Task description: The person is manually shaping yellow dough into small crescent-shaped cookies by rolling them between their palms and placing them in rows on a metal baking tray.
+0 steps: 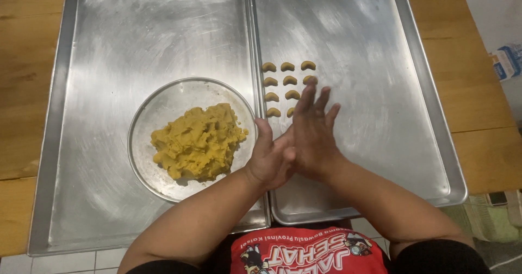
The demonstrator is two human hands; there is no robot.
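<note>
Pressing palm to palm, left hand (270, 160) and right hand (312, 132) hover over the tray seam (251, 62), fingers outstretched. Whether anything lies between the palms, I cannot tell. Bare right tray (380, 89) spreads beyond the crescents (287, 88).

Hands (293, 146) pressed together over tray (380, 160)

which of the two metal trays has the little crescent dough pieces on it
The right tray, under the pressed-together hands; the left tray holds only a glass bowl of dough.
</note>
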